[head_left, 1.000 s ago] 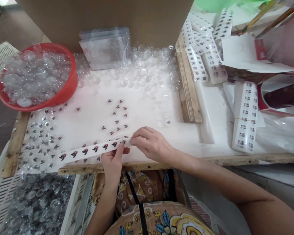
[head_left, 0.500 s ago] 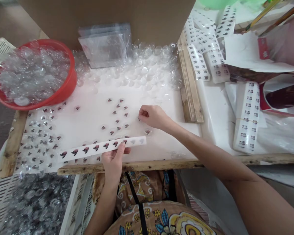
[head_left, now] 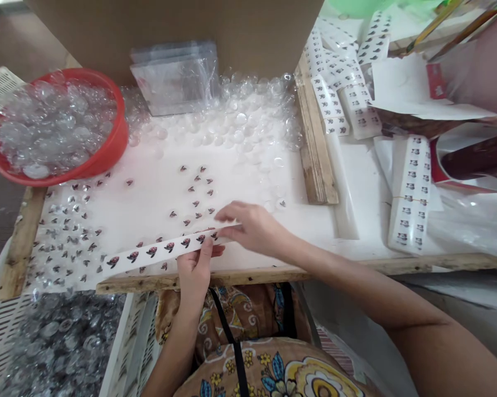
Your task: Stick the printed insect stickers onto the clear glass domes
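My left hand (head_left: 194,270) pinches a white sticker strip (head_left: 151,252) with dark-and-red printed motifs, thumb on top and fingers beneath. The strip slants over the near part of the white work surface. At the strip's right end is my right hand (head_left: 252,229), its thumb across the strip and its fingers stretched out above, apart from the thumb. It hides that end of the strip. Beyond the hands lie several clear round pieces (head_left: 196,204) bearing the same motif. One more stickered round piece (head_left: 282,204) sits to the right of my right hand.
A red basin (head_left: 122,129) heaped with clear round pieces stands at the back left. Plain clear rounds (head_left: 240,121) lie along the back, by plastic-wrapped sheets (head_left: 176,82). Wooden strips (head_left: 314,154) edge the surface. Bundled sticker sheets (head_left: 409,193) lie at right; a filled crate (head_left: 66,342) stands below left.
My right hand has moved left and toward me, from the work surface to the strip's right end. My left hand still grips the strip, which has shifted slightly right.
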Motion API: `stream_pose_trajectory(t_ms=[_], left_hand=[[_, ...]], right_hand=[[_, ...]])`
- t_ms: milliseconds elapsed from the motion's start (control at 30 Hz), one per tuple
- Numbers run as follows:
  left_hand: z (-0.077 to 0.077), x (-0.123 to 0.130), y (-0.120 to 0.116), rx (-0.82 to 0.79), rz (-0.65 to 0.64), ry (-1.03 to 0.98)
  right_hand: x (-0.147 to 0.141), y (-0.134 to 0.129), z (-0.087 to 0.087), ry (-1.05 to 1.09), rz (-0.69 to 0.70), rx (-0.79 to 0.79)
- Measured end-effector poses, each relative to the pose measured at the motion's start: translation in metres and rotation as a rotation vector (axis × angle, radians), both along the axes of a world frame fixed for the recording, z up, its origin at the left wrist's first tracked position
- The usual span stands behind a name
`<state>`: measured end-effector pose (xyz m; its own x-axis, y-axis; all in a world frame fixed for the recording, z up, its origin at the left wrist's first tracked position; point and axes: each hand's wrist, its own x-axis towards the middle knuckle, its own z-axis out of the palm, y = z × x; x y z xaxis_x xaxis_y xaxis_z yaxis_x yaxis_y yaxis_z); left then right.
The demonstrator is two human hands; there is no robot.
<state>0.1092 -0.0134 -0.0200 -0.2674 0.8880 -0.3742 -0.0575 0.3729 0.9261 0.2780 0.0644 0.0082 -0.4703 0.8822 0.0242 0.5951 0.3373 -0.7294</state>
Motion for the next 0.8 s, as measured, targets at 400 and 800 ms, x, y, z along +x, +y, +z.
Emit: stream_pose_trajectory(t_ms=[400, 800], left_hand=[[-0.002, 0.01, 0.003, -0.062, 0.013, -0.177], [-0.008, 0.008, 0.004, -0.048, 0.032, -0.148]], right_hand=[[0.016, -0.023, -0.008, 0.154, 0.034, 0.255], [0.093, 0.014, -0.01, 0.042, -0.439, -0.304]])
